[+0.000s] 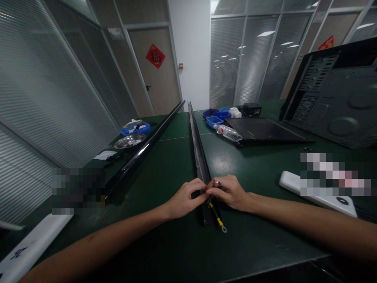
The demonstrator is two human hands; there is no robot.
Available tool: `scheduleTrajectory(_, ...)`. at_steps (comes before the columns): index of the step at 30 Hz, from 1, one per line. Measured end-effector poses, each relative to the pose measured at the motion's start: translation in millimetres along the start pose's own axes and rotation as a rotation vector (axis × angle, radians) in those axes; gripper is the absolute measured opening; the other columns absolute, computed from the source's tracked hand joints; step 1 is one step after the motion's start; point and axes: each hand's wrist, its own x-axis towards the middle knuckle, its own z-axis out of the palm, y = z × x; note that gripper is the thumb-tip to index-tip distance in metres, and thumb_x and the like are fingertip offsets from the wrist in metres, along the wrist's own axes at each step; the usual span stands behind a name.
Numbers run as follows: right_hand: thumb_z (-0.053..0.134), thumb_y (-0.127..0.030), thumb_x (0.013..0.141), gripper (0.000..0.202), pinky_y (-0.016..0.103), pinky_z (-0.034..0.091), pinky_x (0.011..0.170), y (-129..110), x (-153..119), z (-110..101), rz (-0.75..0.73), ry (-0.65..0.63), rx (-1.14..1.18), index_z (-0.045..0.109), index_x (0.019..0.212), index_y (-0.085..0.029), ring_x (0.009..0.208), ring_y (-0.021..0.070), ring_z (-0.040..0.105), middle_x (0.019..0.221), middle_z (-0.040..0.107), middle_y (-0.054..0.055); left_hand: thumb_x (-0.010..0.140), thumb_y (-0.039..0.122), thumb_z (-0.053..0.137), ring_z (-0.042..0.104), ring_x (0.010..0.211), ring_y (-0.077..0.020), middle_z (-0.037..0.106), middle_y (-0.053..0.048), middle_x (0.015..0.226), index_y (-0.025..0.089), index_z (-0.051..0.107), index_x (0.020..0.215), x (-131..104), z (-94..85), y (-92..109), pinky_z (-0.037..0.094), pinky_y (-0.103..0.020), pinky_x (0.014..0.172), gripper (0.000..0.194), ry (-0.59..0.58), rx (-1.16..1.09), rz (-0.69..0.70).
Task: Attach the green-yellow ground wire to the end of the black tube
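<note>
A long dark rail point(198, 153) runs away from me along the table, its near end under my hands. My left hand point(187, 199) is closed in a pinch over the rail, thumb and fingertips together. From the other side my right hand point(229, 192), with a ring on one finger, pinches at the same spot, and the fingertips of both hands meet. Whatever lies between them is hidden. Just below the fingertips a short green wire point(216, 214) with yellow sleeves and a metal ring terminal point(224, 229) hangs over the rail's right edge.
A second dark rail point(144, 151) lies to the left, near a metal bowl point(130, 141) and a blue basket point(136, 129). Right of centre are blue trays point(215, 121), a plastic bottle point(228, 133) and a dark flat panel point(265, 130). A computer case point(338, 98) stands far right.
</note>
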Motion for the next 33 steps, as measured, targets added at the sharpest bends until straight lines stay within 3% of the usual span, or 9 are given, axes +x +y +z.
scheduleTrajectory(23, 0.047, -0.030, 0.108, 0.034, 0.022, 0.048, 0.058, -5.0, 1.3, -2.5, -0.016, -0.035, -0.012, 0.069, 0.086, -0.014, 0.058, 0.0117, 0.062, 0.070, 0.066, 0.002, 0.101, 0.023, 0.059, 0.062, 0.097, -0.0188, 0.064, -0.005, 0.100, 0.016, 0.069, 0.101, -0.4, 0.1, 0.3, 0.048, -0.031, 0.088, 0.012, 0.000, 0.034, 0.037)
scheduleTrajectory(33, 0.058, -0.038, 0.103, 0.031, 0.021, 0.046, 0.055, 0.0, -0.9, 0.2, 0.003, 0.004, 0.013, 0.068, 0.084, -0.015, 0.054, 0.0107, 0.058, 0.064, 0.064, 0.000, 0.104, 0.024, 0.055, 0.061, 0.095, -0.0180, 0.064, -0.005, 0.098, 0.016, 0.069, 0.099, 0.3, 0.2, -2.6, 0.048, -0.029, 0.087, 0.017, 0.001, 0.000, 0.030)
